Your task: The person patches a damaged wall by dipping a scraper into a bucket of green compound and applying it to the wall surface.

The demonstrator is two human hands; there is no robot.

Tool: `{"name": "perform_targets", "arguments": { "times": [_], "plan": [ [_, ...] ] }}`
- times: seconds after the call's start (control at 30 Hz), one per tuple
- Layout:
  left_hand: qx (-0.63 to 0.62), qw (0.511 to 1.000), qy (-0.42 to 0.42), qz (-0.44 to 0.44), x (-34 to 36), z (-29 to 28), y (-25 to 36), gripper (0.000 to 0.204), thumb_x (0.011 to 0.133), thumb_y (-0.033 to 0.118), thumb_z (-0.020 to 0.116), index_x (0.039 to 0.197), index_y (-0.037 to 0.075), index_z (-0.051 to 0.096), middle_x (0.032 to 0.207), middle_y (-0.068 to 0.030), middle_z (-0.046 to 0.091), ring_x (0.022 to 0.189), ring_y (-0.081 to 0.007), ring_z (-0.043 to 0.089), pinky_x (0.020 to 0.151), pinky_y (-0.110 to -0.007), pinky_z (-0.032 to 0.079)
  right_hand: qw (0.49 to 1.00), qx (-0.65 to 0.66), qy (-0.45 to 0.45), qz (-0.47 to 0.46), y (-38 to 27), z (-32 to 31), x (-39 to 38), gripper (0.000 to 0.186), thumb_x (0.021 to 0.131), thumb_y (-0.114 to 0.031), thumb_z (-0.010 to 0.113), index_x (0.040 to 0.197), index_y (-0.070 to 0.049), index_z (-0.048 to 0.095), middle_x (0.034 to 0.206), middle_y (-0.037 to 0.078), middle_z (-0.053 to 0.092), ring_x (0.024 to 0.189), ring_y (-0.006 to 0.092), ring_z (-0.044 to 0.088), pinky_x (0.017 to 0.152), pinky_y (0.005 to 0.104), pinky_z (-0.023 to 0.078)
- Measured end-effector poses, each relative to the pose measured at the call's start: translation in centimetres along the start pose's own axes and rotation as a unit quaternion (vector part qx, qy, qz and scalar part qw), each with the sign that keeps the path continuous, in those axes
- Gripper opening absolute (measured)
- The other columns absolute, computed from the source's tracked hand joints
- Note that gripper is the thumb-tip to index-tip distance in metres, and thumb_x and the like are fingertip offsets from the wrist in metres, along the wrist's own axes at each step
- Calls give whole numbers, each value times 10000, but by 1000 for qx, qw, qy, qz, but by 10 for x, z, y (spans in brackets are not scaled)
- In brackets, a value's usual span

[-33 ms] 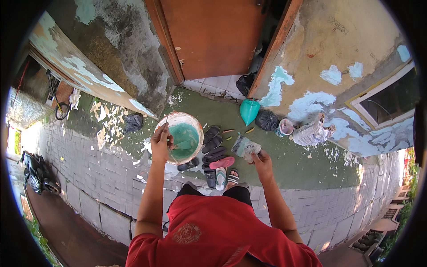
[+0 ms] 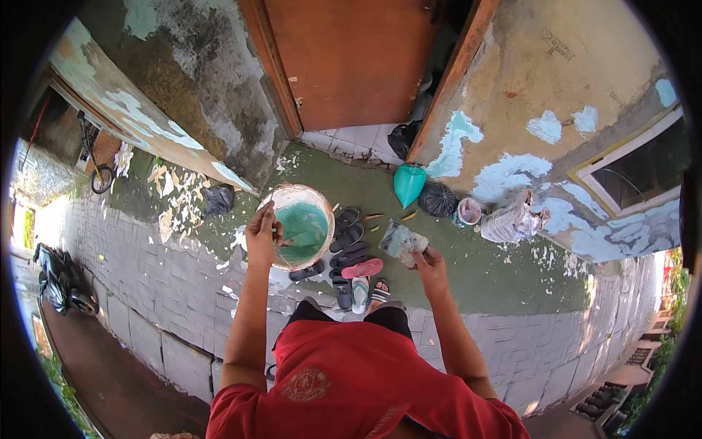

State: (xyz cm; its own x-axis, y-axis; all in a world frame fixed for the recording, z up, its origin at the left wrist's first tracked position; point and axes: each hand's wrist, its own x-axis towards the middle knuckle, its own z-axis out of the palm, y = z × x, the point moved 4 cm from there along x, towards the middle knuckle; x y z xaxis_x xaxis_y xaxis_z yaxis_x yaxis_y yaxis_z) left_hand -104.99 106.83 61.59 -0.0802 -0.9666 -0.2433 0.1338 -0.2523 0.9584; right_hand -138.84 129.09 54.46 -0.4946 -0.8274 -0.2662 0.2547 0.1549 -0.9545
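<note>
My left hand (image 2: 262, 230) grips the rim of a white, stained bucket (image 2: 324, 212) holding teal-green paste (image 2: 303, 219), with a coated flat tool (image 2: 298, 240) in it; whether the fingers also hold that tool is unclear. My right hand (image 2: 428, 263) is closed on a wide flat scraper (image 2: 401, 241) smeared with grey and pale green, held right of the bucket. Below the bucket and scraper, several sandals and flip-flops (image 2: 349, 235) lie on the green-painted ground (image 2: 490, 267). My feet in striped slides (image 2: 380, 291) show beyond my red shirt.
Ahead are a brown door (image 2: 340, 62) and patched walls (image 2: 534, 80). A teal bag (image 2: 409, 183), black bags (image 2: 439, 200), a stained pail (image 2: 469, 212) and a crumpled sack (image 2: 508, 219) line the right wall. Paint flakes (image 2: 168, 190) litter the left side. A motorbike (image 2: 66, 285) and bicycle (image 2: 99, 175) stand left.
</note>
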Motion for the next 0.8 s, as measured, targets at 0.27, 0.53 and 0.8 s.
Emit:
{"name": "perform_targets", "arguments": {
  "times": [0.27, 0.53, 0.8],
  "plan": [
    [-54, 995, 82, -4, -16, 70, 22, 314, 1003, 201, 518, 1222, -2, 616, 750, 12, 478, 562, -81, 482, 415, -240, 356, 984, -135, -41, -111, -92, -14, 66, 201, 956, -153, 612, 1066, 15, 628, 924, 46, 682, 773, 78, 628, 602, 279, 501],
    [-63, 998, 4, -18, 5, 118, 48, 302, 984, 204, 556, 1197, 3, 631, 725, 23, 447, 514, -62, 405, 416, -222, 274, 735, -466, -256, -421, -191, 132, 98, 134, 860, -63, 638, 985, -44, 682, 875, 120, 652, 752, 284, 644, 668, 384, 520],
    [29, 998, -17, 57, 65, 106, 56, 332, 1010, 203, 527, 1242, -23, 602, 615, 44, 452, 497, -36, 383, 454, -223, 307, 494, -690, -378, -369, -51, 277, 206, 158, 823, -137, 570, 799, -77, 714, 865, 102, 678, 857, 280, 664, 730, 409, 532]
  ]
}}
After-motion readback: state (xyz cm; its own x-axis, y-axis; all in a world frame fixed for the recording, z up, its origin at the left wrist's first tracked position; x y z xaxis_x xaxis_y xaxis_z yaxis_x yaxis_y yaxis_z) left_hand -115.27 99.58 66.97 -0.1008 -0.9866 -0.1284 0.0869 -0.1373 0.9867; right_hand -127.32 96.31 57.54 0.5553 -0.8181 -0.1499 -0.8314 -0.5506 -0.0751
